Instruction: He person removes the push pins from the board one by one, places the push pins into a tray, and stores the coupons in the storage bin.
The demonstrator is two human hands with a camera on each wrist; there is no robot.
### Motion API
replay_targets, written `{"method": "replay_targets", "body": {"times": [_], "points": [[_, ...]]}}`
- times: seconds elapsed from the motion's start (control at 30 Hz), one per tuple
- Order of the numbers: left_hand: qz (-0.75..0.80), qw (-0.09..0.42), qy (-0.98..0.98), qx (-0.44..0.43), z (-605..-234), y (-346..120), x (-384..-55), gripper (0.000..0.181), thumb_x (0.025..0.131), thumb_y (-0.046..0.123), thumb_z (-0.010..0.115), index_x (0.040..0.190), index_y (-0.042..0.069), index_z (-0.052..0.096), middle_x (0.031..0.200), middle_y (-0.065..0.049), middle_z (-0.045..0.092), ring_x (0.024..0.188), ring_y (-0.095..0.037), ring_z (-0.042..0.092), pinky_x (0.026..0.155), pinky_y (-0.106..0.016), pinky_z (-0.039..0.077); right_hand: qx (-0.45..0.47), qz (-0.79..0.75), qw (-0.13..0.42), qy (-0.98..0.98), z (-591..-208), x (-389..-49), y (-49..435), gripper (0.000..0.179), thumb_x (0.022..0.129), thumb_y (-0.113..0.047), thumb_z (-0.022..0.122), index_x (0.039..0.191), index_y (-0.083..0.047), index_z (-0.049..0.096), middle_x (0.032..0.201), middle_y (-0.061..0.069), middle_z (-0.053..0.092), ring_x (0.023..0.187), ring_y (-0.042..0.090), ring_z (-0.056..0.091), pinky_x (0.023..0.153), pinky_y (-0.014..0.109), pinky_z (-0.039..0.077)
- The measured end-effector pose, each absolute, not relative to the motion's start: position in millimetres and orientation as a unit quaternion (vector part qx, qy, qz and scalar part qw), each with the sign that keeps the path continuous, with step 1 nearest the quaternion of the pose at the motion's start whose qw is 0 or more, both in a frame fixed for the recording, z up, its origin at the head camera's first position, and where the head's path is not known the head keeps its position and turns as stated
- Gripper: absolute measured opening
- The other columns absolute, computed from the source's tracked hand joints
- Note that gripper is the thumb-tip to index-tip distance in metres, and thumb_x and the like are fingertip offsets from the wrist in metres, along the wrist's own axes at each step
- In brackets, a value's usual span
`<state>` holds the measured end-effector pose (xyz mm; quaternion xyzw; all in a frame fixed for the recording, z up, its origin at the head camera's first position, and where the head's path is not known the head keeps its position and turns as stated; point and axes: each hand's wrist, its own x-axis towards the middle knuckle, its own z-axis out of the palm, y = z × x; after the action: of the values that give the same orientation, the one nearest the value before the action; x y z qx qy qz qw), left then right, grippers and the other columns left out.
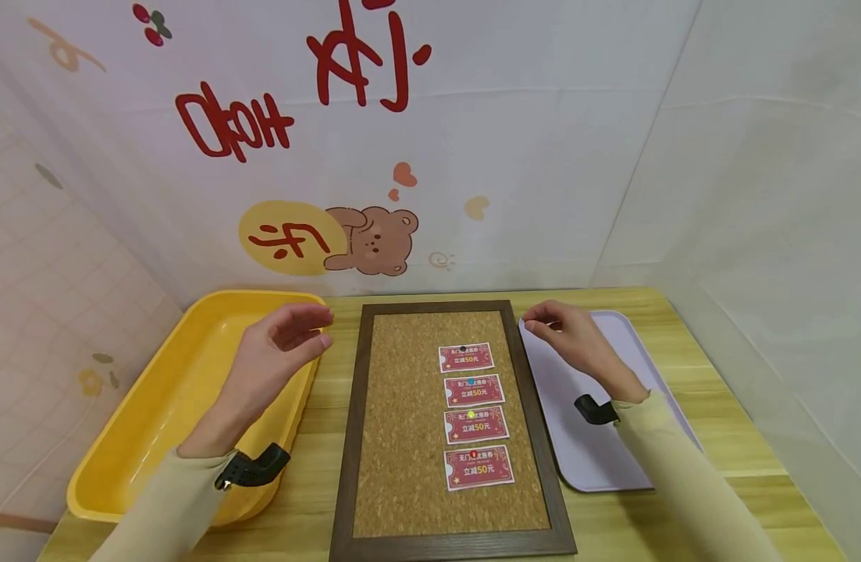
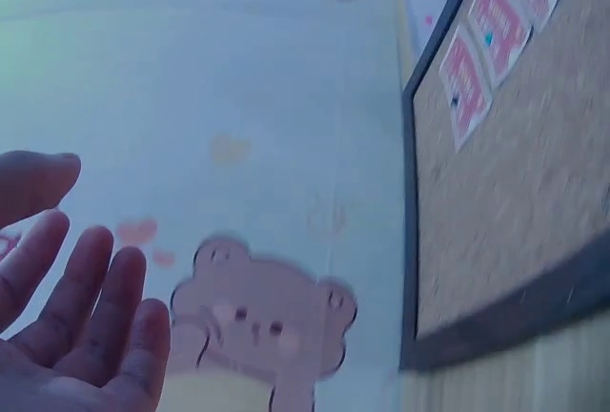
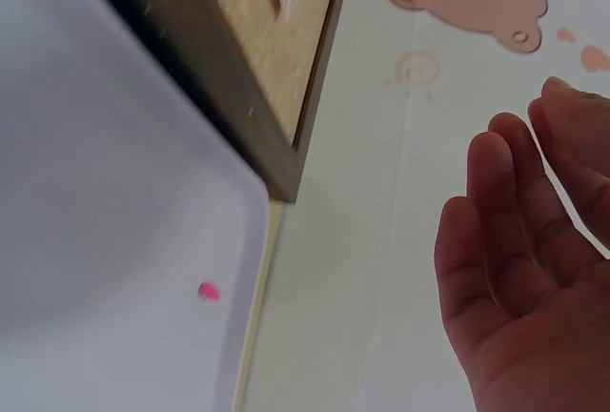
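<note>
My left hand (image 1: 265, 363) hovers over the right side of the yellow bin (image 1: 100, 511), its fingers loosely bent and holding nothing. Above the far end of the lilac tray (image 1: 578, 437), close to the board's frame, is my right hand (image 1: 574, 339). In the right wrist view its fingers (image 3: 496, 212) are relaxed, with nothing between them and the thumb. Between the hands lies a cork board (image 1: 398, 421) in a dark wooden frame. Several red coupons (image 1: 478, 468) run in a column down its right half, each with a coloured pushpin at its top. A pink pushpin (image 3: 209, 291) lies in the tray.
The board, bin and tray stand side by side on a wood-grain table (image 1: 739, 429). A white wall cloth (image 1: 542, 172) with a printed bear (image 1: 377, 242) and red characters rises right behind them. Another wall closes in on the right.
</note>
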<state>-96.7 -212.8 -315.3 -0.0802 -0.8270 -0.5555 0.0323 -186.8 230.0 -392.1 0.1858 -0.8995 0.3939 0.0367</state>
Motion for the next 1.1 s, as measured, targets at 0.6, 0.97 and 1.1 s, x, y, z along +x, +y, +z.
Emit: {"method": "replay_targets", "body": {"times": [0.6,0.97,1.1], "points": [[-0.662,-0.032,-0.745,-0.079,-359,-137,-109,0.042,0.098,0.006,0.07,0.138,0.001,0.057,0.139,-0.015,0.061,0.129,-0.029,0.059,0.1,-0.027,0.051,0.226,0.403,0.013,-0.887,-405,-180,188,0.014,0.102,-0.015,0.068,0.112,-0.007,0.073,0.106,0.003,0.073,0.097,0.021,0.07,0.086,0.043,0.056],[-0.642,-0.078,-0.76,-0.065,-382,-110,-136,0.044,0.099,0.012,0.069,0.141,0.006,0.059,0.143,-0.013,0.06,0.131,-0.029,0.057,0.105,-0.047,0.049,0.256,0.4,-0.024,-0.88,-415,-189,172,0.019,0.1,-0.01,0.069,0.116,-0.001,0.073,0.111,0.008,0.074,0.102,0.026,0.072,0.089,0.046,0.057],[-0.627,-0.08,-0.772,-0.068,-390,-104,-144,0.044,0.099,0.011,0.069,0.142,0.004,0.059,0.143,-0.016,0.059,0.132,-0.032,0.056,0.106,-0.05,0.048,0.263,0.385,-0.032,-0.884,-417,-194,168,0.019,0.101,-0.011,0.067,0.118,-0.002,0.073,0.114,0.009,0.074,0.104,0.026,0.071,0.09,0.046,0.057]]}}
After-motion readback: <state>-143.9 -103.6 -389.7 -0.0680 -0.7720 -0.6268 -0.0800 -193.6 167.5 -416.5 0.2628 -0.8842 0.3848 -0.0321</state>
